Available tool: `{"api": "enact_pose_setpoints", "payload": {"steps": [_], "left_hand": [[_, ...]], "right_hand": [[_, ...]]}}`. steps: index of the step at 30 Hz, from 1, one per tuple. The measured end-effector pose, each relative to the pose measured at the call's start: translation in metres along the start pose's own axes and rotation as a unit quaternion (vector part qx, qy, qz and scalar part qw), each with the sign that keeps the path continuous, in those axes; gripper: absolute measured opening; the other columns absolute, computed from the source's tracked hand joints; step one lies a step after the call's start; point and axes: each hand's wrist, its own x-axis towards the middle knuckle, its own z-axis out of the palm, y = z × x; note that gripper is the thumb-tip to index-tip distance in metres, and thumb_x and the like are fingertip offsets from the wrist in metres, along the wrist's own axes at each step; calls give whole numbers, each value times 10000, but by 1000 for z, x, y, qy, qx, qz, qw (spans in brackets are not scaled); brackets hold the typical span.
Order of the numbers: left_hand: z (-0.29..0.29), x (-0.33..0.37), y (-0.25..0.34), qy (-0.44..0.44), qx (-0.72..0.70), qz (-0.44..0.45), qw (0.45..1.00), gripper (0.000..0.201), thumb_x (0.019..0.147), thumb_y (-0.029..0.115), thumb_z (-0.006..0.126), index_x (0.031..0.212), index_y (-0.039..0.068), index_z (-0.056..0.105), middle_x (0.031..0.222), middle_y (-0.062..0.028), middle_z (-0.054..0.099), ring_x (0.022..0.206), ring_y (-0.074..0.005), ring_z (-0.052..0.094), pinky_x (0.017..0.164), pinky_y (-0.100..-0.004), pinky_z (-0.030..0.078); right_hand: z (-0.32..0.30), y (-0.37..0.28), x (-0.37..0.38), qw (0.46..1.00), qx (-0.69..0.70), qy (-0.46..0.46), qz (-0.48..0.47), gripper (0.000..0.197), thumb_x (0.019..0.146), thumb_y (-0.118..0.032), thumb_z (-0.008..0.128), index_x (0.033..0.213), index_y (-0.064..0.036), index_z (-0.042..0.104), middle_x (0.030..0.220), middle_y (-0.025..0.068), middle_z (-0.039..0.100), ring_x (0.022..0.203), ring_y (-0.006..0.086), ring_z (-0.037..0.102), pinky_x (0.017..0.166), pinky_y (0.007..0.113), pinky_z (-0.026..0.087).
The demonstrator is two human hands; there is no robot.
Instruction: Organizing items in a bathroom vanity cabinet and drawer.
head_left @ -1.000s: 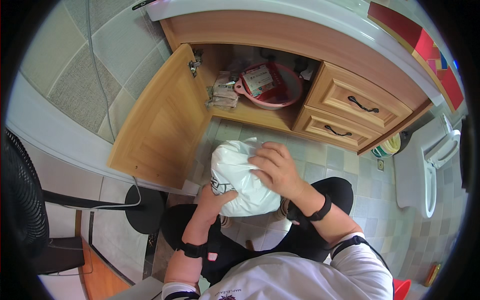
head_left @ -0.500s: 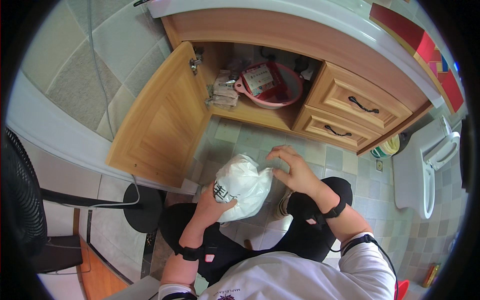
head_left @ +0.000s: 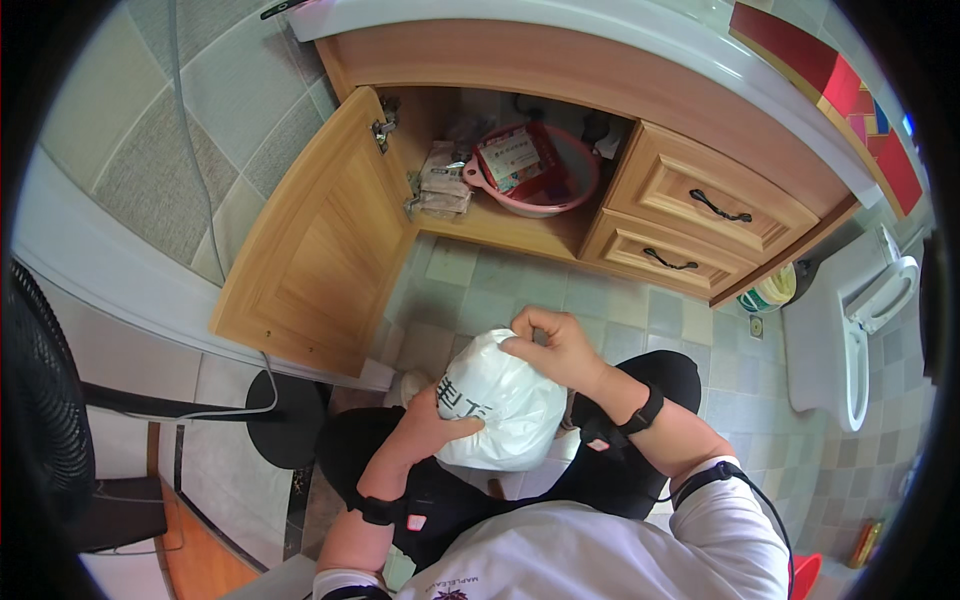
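Note:
Between my knees is a full white plastic bag (head_left: pixel 515 415) with dark printing on its left side. My left hand (head_left: pixel 425 428) grips the bag's left side, thumb lying across its front. At the bag's upper right edge, my right hand (head_left: pixel 555 350) pinches the gathered plastic with bent fingers. What is inside the bag is hidden.
Ahead stands a wooden vanity cabinet with its left door (head_left: pixel 310 240) open. Inside are a pink basin (head_left: pixel 540 205) holding a red package (head_left: pixel 520 165), and some packets (head_left: pixel 445 185). Drawers (head_left: pixel 710 195) and a toilet (head_left: pixel 830 330) are on the right; a fan (head_left: pixel 45 400) is at left.
My right hand has moved left and closed on the bag's upper edge, where its fingers were spread more loosely before. The bag looks fuller and rounder now; my left hand keeps its hold.

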Motion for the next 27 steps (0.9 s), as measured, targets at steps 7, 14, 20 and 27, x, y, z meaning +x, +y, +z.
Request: {"api": "enact_pose_setpoints", "payload": {"steps": [7, 14, 20, 27], "left_hand": [[-10, 8, -6, 106, -282, -18, 953, 496, 724, 89, 772, 1175, -36, 607, 1079, -104, 675, 978, -173, 633, 839, -321, 508], [14, 13, 12, 229, 96, 82, 965, 552, 661, 146, 829, 1119, -27, 575, 960, -148, 673, 873, -245, 655, 788, -366, 506], [23, 10, 10, 191, -144, 45, 970, 570, 641, 62, 828, 1144, -26, 576, 1018, -119, 670, 895, -187, 650, 788, -328, 520], [16, 8, 5, 122, -330, -5, 936, 574, 692, 43, 760, 1216, -37, 538, 1078, -123, 652, 922, -213, 652, 819, -340, 530]], "right_hand": [[-2, -31, -11, 958, -235, 136, -88, 832, 735, -274, 797, 1381, 22, 365, 1322, 257, 454, 1227, 411, 448, 1049, 440, 361], [52, -4, -32, 932, -293, 199, -78, 807, 848, -243, 693, 1437, 76, 243, 1428, 305, 344, 1349, 445, 317, 1130, 459, 254], [40, 25, -8, 953, 255, 97, 134, 568, 958, -258, 562, 1401, 22, 342, 1334, 113, 492, 1199, 194, 489, 1006, 341, 416], [39, 41, -29, 900, 415, 64, 121, 620, 943, -269, 602, 1418, 22, 331, 1361, 134, 487, 1237, 229, 486, 1044, 369, 401]]}}
